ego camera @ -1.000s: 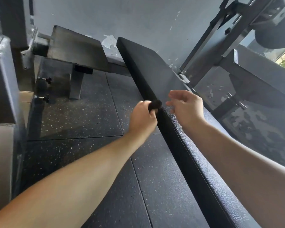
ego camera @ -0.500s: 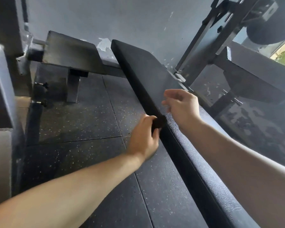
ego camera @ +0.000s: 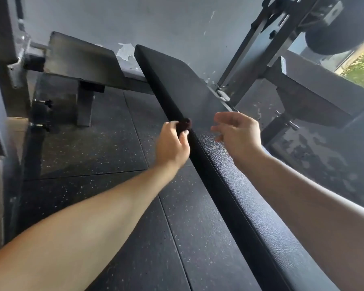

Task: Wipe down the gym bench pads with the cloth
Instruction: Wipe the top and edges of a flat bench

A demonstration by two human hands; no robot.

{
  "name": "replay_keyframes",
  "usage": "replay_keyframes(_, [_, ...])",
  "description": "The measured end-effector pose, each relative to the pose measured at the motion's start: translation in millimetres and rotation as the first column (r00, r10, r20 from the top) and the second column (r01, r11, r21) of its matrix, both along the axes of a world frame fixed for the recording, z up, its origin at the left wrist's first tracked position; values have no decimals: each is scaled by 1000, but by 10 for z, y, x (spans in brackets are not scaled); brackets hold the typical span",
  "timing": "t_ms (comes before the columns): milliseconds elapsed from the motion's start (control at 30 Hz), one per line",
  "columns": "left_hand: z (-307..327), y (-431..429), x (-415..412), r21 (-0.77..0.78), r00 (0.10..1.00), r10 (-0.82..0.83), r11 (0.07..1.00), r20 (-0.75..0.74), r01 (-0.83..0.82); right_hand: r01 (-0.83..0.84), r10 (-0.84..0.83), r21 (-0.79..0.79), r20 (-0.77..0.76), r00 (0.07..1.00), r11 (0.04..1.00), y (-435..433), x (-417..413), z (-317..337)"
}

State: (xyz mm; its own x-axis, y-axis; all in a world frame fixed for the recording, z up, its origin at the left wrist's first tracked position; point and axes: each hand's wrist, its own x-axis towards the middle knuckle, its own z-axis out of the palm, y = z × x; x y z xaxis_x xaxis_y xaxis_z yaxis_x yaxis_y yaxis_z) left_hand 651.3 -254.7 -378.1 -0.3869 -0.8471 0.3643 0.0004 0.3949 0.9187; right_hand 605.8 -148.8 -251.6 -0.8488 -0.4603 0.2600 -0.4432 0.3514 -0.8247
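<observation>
A long black textured bench pad (ego camera: 235, 171) runs from the lower right toward the far wall. My left hand (ego camera: 171, 144) grips a small bunched dark cloth (ego camera: 184, 125) and holds it against the pad's left side edge, about halfway along. Only a bit of the cloth shows above my fingers. My right hand (ego camera: 237, 133) hovers just above the pad's top surface, fingers loosely curled and holding nothing.
A second dark bench pad (ego camera: 80, 61) on a metal post stands at the back left. A black steel rack frame (ego camera: 267, 38) and another pad (ego camera: 319, 91) stand at the right. Speckled rubber floor tiles (ego camera: 88, 148) lie to the left of the bench.
My left hand has slid the cloth farther along the pad's side edge, away from me. My right hand stayed hovering over the pad's top, its fingers a little looser.
</observation>
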Motion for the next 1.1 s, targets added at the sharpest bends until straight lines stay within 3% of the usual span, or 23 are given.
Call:
replay_keyframes(100, [-192, 345, 219, -157, 995, -96, 984, -33, 89, 2, -1, -17, 10, 1000, 1000, -17, 23, -13])
replay_keyframes(233, [-198, 607, 443, -209, 972, -231, 953, -32, 219, -35, 35, -22, 22, 999, 999, -42, 86, -68])
replay_keyframes(300, [-106, 451, 360, -183, 982, -190, 965, -4, 186, -51, 51, -24, 26, 998, 998, -27, 121, -77])
replay_keyframes(500, [87, -37, 7, 88, 999, -5, 996, 47, 1, -41, 41, -2, 31, 999, 999, 151, 98, -28])
replay_keyframes(667, [-56, 193, 96, 41, 1000, -5, 999, 20, 4, -22, 23, -22, 47, 999, 1000, 270, 80, 13])
replay_keyframes(933, [-101, 850, 540, -122, 970, -230, 963, 81, 239, -56, 59, -44, 63, 996, 997, 263, 156, -83])
replay_keyframes(1100, [14, 1028, 632, -59, 962, -245, 966, 121, 254, -112, 120, -80, 106, 987, 991, 196, 216, -24])
